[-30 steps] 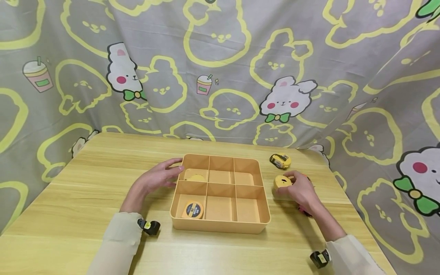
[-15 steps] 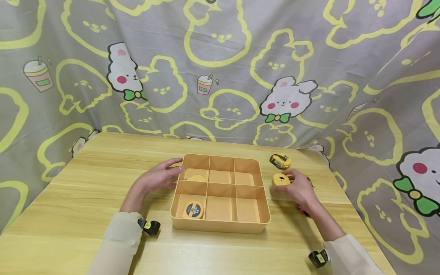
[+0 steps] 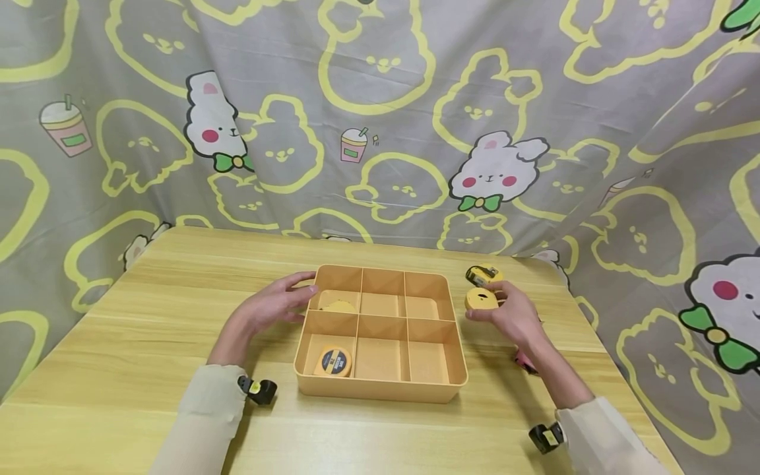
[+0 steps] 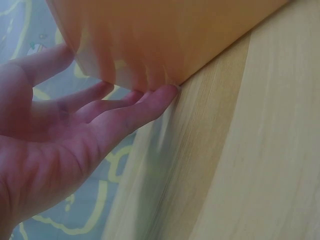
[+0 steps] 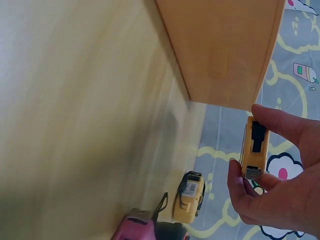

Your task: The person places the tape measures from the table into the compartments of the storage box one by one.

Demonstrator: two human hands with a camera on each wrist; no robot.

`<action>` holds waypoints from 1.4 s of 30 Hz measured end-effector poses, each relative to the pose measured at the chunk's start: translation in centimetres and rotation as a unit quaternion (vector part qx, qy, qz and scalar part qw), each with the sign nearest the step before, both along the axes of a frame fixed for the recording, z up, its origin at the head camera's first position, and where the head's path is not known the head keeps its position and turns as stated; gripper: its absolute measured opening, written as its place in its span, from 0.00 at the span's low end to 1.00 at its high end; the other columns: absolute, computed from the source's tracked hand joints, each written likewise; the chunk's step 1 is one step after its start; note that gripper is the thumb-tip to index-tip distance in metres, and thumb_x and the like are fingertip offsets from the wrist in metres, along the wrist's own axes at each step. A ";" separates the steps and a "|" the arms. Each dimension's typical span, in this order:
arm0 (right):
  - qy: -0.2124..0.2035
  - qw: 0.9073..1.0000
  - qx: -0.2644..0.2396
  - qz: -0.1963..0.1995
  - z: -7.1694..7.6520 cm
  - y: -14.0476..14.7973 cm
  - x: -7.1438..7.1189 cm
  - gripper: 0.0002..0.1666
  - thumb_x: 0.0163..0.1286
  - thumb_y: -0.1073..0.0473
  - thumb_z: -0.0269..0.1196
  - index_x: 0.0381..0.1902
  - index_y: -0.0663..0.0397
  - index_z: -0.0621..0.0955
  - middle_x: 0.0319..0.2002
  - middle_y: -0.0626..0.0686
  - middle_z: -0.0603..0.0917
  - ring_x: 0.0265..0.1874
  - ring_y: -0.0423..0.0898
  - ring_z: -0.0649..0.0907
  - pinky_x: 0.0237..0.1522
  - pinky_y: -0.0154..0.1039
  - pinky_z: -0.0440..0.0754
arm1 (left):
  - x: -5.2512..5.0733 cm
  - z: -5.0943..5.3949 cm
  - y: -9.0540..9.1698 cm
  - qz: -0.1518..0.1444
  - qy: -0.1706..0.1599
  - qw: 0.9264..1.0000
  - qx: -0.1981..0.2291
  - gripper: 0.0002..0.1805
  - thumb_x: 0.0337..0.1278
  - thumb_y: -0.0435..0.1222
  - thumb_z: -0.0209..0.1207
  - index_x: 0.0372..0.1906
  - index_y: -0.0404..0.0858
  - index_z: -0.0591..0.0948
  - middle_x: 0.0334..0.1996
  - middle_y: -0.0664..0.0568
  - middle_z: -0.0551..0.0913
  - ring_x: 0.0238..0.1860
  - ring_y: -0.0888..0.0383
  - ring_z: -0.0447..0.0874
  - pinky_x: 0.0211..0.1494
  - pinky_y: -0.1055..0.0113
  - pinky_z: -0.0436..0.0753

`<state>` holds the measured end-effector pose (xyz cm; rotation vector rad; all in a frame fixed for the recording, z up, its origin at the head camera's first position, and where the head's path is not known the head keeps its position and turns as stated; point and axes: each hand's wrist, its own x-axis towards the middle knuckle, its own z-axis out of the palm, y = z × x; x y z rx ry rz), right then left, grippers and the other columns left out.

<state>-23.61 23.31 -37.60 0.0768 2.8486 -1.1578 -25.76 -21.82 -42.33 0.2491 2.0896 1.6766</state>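
Observation:
My right hand (image 3: 515,318) pinches a yellow tape measure (image 3: 480,299) between thumb and fingers, just right of the box. In the right wrist view that tape measure (image 5: 255,147) is edge-on, its metal hook end toward the camera. My left hand (image 3: 279,302) touches the left wall of the orange divided box (image 3: 380,390) with fairly straight fingers. Its fingertips (image 4: 167,95) rest against the wall in the left wrist view. An orange tape measure (image 3: 334,362) with a dark round label lies in the front left compartment. Another yellow one (image 3: 338,307) is partly hidden in the back left compartment.
A yellow tape measure with a black strap (image 3: 483,273) lies behind my right hand. A pink tape measure (image 5: 135,227) and a dark one (image 5: 170,231) lie near my right forearm, partly hidden in the head view. A patterned curtain (image 3: 380,119) borders the wooden table (image 3: 196,264).
My right hand has moved slightly away from me and to the left with the yellow tape measure, nearing the strapped one in the head view. The left hand and box have stayed in place.

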 end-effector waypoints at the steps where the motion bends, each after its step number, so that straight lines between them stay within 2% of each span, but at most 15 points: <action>1: 0.003 1.000 0.000 0.001 0.1 -0.1 0.0 0.53 0.54 0.45 0.79 0.71 0.59 0.69 0.66 0.69 0.74 0.64 0.65 0.75 0.59 0.57 0.79 | 0.0 0.0 0.0 0.000 0.000 1.000 0.000 0.42 0.76 0.50 0.53 0.82 0.40 0.48 0.79 0.30 0.51 0.78 0.29 0.50 0.69 0.42 0.76; 7: 0.009 1.000 0.003 0.004 0.8 -0.7 -0.2 0.49 0.55 0.47 0.78 0.71 0.56 0.71 0.64 0.68 0.76 0.61 0.64 0.77 0.55 0.54 0.81 | 0.0 0.0 0.0 0.001 0.000 1.000 -0.003 0.42 0.76 0.50 0.53 0.82 0.40 0.48 0.79 0.30 0.51 0.78 0.28 0.50 0.69 0.42 0.76; 18: 0.023 1.000 -0.010 0.018 1.7 -2.4 -0.7 0.49 0.55 0.48 0.78 0.70 0.57 0.71 0.67 0.66 0.75 0.63 0.63 0.76 0.53 0.53 0.81 | 0.0 0.0 0.0 0.001 0.001 1.000 -0.003 0.43 0.75 0.51 0.54 0.82 0.41 0.48 0.79 0.30 0.51 0.78 0.29 0.51 0.69 0.42 0.76; 26: 0.025 0.999 -0.020 0.038 1.9 -3.0 -0.6 0.48 0.56 0.49 0.77 0.72 0.54 0.71 0.70 0.65 0.71 0.68 0.63 0.73 0.59 0.58 0.80 | 0.2 0.2 0.0 0.000 -0.003 1.000 0.007 0.42 0.76 0.50 0.53 0.82 0.40 0.48 0.79 0.30 0.51 0.78 0.29 0.50 0.70 0.41 0.75; 33: 0.036 0.998 -0.032 0.046 2.0 -3.6 -0.7 0.47 0.56 0.51 0.78 0.71 0.55 0.72 0.65 0.63 0.77 0.63 0.60 0.77 0.56 0.53 0.81 | 0.2 0.4 0.2 -0.006 -0.002 1.000 0.006 0.42 0.77 0.49 0.52 0.82 0.39 0.47 0.78 0.29 0.51 0.78 0.29 0.50 0.70 0.40 0.74; 42: 0.036 0.997 -0.034 0.053 2.2 -4.8 -0.9 0.47 0.54 0.48 0.79 0.70 0.52 0.73 0.68 0.63 0.74 0.66 0.62 0.73 0.61 0.57 0.78 | 0.1 0.1 0.2 -0.003 0.001 1.000 0.003 0.42 0.76 0.49 0.53 0.82 0.39 0.47 0.79 0.29 0.50 0.78 0.28 0.50 0.70 0.41 0.75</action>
